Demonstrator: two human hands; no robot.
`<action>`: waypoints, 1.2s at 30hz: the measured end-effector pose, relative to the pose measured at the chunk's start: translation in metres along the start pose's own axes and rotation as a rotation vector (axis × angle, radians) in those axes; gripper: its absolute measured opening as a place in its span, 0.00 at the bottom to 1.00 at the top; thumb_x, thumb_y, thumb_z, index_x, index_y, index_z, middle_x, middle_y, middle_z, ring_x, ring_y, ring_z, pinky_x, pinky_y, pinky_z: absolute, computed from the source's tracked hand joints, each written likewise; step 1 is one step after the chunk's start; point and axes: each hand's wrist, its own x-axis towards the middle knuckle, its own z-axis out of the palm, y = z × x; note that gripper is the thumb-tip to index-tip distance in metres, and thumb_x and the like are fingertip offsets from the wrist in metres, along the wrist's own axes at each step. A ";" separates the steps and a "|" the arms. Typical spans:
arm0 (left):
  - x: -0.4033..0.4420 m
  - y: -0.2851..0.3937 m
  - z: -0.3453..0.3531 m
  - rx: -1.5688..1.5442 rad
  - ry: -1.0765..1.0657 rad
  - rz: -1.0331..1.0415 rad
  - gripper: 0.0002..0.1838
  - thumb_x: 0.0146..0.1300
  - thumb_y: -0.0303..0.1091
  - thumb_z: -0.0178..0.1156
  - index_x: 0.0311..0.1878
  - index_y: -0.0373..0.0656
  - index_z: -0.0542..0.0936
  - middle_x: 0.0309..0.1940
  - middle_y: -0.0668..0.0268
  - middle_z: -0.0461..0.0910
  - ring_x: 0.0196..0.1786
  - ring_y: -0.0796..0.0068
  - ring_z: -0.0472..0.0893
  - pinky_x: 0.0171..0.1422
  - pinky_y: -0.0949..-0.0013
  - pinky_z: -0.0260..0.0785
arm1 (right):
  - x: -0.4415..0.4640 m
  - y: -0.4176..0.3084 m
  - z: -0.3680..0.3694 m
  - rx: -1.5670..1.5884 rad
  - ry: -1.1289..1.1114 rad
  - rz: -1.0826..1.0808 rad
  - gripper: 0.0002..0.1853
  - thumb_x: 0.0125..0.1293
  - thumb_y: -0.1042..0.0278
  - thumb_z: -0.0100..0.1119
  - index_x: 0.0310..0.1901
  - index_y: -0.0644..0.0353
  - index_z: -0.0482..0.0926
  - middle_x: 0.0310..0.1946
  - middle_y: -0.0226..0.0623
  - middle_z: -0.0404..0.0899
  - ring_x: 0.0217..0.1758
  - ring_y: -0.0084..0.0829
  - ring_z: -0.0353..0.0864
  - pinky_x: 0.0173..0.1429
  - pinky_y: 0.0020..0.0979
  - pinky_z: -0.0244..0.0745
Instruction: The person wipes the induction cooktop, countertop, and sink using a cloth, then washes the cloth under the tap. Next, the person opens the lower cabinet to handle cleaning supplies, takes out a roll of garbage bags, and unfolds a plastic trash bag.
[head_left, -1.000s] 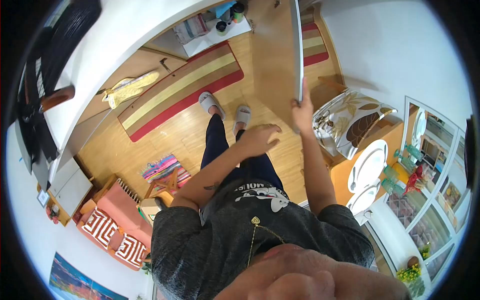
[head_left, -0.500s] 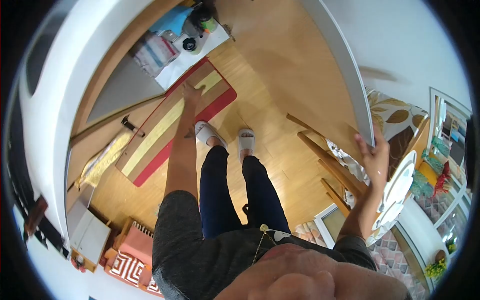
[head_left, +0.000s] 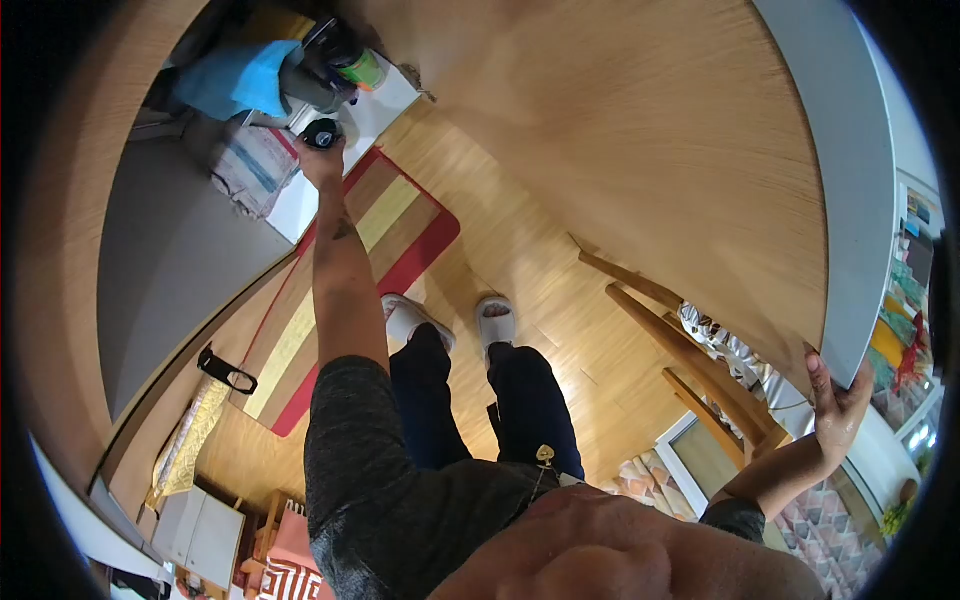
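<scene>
My left hand (head_left: 322, 168) reaches into the open cupboard and is closed around a small jar with a black lid (head_left: 322, 134) at the white shelf (head_left: 292, 212). Beside it lies a folded striped cloth (head_left: 255, 168). Behind the jar are a light blue cloth (head_left: 240, 78) and a dark-topped container with a green label (head_left: 362, 70). At the right, my right hand (head_left: 840, 408) grips the lower corner of the open wooden door (head_left: 680, 130), with the thumb on its inner face and the fingers by its pale edge.
A striped rug (head_left: 400, 225) lies on the wooden floor (head_left: 530, 255) before the cupboard. Wooden chair legs (head_left: 690, 350) stand under the door at the right. A yellow cloth (head_left: 190, 440) hangs at the lower left, near a black handle (head_left: 228, 372). A white cabinet (head_left: 200, 530) stands beyond.
My left hand has moved from in front of my body to the cupboard shelf and taken hold of the black-lidded jar. The door has swung wider to the right with my right hand on it.
</scene>
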 end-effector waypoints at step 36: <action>0.022 -0.030 -0.004 0.054 0.110 0.266 0.41 0.30 0.40 0.75 0.50 0.33 0.69 0.46 0.46 0.72 0.50 0.48 0.71 0.57 0.56 0.63 | 0.005 0.034 0.001 -0.115 0.284 -0.130 0.14 0.56 0.67 0.64 0.37 0.66 0.73 0.23 0.32 0.72 0.18 0.17 0.67 0.20 0.19 0.59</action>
